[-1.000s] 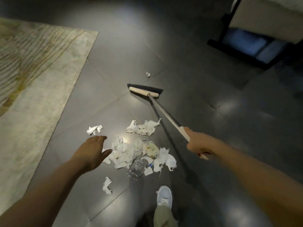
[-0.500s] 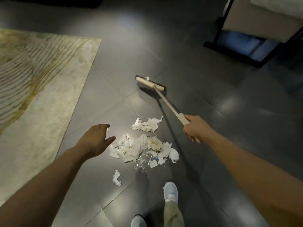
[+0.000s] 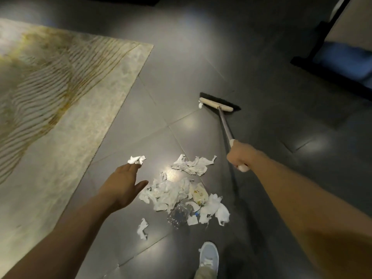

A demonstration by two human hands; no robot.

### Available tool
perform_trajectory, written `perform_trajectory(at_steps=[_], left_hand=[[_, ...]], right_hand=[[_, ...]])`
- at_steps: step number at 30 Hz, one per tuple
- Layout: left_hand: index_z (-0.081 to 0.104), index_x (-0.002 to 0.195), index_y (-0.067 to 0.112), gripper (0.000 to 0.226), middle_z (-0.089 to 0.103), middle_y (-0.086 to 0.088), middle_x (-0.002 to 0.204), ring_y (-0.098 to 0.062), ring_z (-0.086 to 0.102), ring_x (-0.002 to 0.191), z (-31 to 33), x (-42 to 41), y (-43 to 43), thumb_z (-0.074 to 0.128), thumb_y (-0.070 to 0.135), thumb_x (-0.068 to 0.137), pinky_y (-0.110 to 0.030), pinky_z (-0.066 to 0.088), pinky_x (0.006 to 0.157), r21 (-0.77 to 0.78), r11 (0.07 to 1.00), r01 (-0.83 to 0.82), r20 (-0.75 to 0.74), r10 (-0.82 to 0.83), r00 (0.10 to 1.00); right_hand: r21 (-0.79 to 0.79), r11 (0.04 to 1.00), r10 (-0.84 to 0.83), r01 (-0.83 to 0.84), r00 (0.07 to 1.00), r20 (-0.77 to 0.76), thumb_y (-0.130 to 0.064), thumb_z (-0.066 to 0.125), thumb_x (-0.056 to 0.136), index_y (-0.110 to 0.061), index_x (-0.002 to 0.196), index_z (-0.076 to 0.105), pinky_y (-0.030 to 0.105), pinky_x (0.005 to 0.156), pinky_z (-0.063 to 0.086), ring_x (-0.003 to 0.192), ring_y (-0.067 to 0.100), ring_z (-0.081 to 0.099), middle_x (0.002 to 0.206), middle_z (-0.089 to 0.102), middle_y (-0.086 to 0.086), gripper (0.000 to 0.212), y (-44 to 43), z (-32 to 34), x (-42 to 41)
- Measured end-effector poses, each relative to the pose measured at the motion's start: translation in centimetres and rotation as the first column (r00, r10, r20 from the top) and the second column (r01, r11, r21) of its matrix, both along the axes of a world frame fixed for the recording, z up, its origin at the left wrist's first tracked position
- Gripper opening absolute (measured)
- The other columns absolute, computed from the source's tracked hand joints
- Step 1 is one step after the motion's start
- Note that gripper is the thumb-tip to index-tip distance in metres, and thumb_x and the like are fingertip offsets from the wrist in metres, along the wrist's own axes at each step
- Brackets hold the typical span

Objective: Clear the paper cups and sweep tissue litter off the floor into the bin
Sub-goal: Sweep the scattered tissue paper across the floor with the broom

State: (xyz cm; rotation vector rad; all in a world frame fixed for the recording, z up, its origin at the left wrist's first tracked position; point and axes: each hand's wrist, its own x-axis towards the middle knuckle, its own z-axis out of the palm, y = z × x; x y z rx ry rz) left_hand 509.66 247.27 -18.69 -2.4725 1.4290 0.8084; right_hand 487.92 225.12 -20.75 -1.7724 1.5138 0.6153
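Observation:
A heap of torn white tissue (image 3: 171, 193) lies on the dark tiled floor, with a crushed clear plastic bottle (image 3: 179, 215) at its near edge. Loose tissue pieces lie apart: one by my left fingertips (image 3: 136, 159), one nearer me (image 3: 142, 228), a flat bunch beyond the heap (image 3: 194, 165). My right hand (image 3: 239, 156) grips the broom handle; the broom head (image 3: 218, 104) rests on the floor beyond the heap, a small tissue scrap (image 3: 200, 105) at its left end. My left hand (image 3: 122, 186) hovers open over the floor left of the heap.
A pale patterned rug (image 3: 60, 101) covers the floor to the left. A dark-framed piece of furniture (image 3: 330, 65) stands at the upper right. My shoe (image 3: 209, 256) is planted just behind the heap.
The broom head has come down behind the small far scrap, which now sits at its left end. My left hand stays spread beside the heap.

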Motion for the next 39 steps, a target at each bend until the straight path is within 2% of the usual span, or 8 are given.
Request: perform_trajectory(at_steps=[4,6,12,23,25,29,33,39], left_hand=[[0.025,0.147,0.014,0.061,0.030,-0.005,0.153,-0.021,0.028,0.139,0.8,-1.6,0.3,0.041,0.045,0.096,-0.030,0.025,0.112,-0.002,1.000,-0.003,0.015,0.003,1.000],[0.026,0.146,0.014,0.061,0.030,-0.005,0.153,-0.022,0.029,0.139,1.4,-2.6,0.9,0.042,0.045,0.096,-0.031,0.026,0.112,-0.016,1.000,-0.001,0.013,0.001,1.000],[0.028,0.145,0.014,0.059,0.033,-0.006,0.151,-0.022,0.030,0.138,2.8,-5.8,5.2,0.042,0.044,0.097,-0.031,0.026,0.110,-0.021,1.000,0.008,0.002,-0.008,1.000],[0.030,0.144,0.011,0.059,0.036,-0.010,0.149,-0.027,0.032,0.136,7.2,-11.2,9.9,0.046,0.041,0.096,-0.034,0.029,0.108,-0.029,1.000,0.001,-0.006,-0.002,1.000],[0.030,0.144,0.010,0.059,0.036,-0.010,0.149,-0.027,0.034,0.135,8.4,-12.1,9.3,0.047,0.041,0.096,-0.034,0.030,0.108,-0.046,0.999,0.009,0.002,-0.009,1.000],[0.034,0.142,0.009,0.059,0.040,-0.012,0.146,-0.027,0.037,0.133,10.6,-14.0,6.5,0.051,0.039,0.094,-0.034,0.032,0.106,-0.106,0.994,0.029,0.009,-0.028,1.000],[0.034,0.142,0.009,0.059,0.040,-0.011,0.146,-0.027,0.039,0.132,12.0,-15.6,2.1,0.049,0.041,0.095,-0.035,0.033,0.106,-0.085,0.996,0.031,0.031,-0.028,0.999],[0.031,0.143,0.010,0.059,0.035,-0.009,0.150,-0.025,0.035,0.136,15.3,-19.6,-8.6,0.046,0.042,0.096,-0.034,0.031,0.110,-0.115,0.993,-0.017,0.046,0.023,0.999]], right_hand=[[0.020,0.996,0.088,-0.087,0.994,-0.066,0.000,0.041,0.092,-0.015,0.153,0.005,0.025,0.062,0.040,0.111,0.032,0.051,0.139,0.041,0.019,0.073,2.0,0.9,-1.7],[0.028,0.988,0.156,-0.154,0.982,-0.104,0.001,0.041,0.091,-0.015,0.153,0.004,0.031,0.068,0.041,0.111,0.033,0.052,0.137,0.043,0.020,0.074,3.3,1.7,-2.9],[0.091,0.961,0.273,-0.263,0.953,-0.132,0.003,0.043,0.087,-0.020,0.153,0.000,0.025,0.046,0.032,0.091,0.028,0.049,0.132,0.047,0.020,0.082,9.9,4.5,-8.3],[0.244,0.917,0.338,-0.314,0.939,-0.062,-0.006,0.043,0.087,-0.027,0.153,0.005,0.030,0.072,0.043,0.110,0.030,0.056,0.135,0.047,0.015,0.080,21.4,11.4,-16.9],[0.187,0.942,0.281,-0.277,0.960,0.009,-0.005,0.044,0.086,-0.027,0.150,0.022,0.028,0.061,0.045,0.089,0.021,0.060,0.129,0.053,0.011,0.071,21.3,12.9,-18.3],[0.204,0.978,0.007,-0.044,0.984,0.178,0.004,0.048,0.081,-0.022,0.137,0.047,0.025,0.039,0.040,0.036,0.009,0.045,0.065,0.056,0.006,0.061,18.5,15.0,-22.3],[0.328,0.938,-0.202,0.112,0.945,0.256,0.009,0.049,0.084,-0.022,0.146,0.035,0.021,0.035,0.036,0.033,0.007,0.040,0.040,0.047,-0.001,0.071,13.1,16.3,-27.2],[0.282,0.949,-0.243,0.142,0.900,0.363,-0.003,0.058,0.088,-0.028,0.142,0.041,0.018,0.035,0.033,0.035,0.003,0.040,0.052,0.049,-0.001,0.062,3.0,19.1,-31.2]])
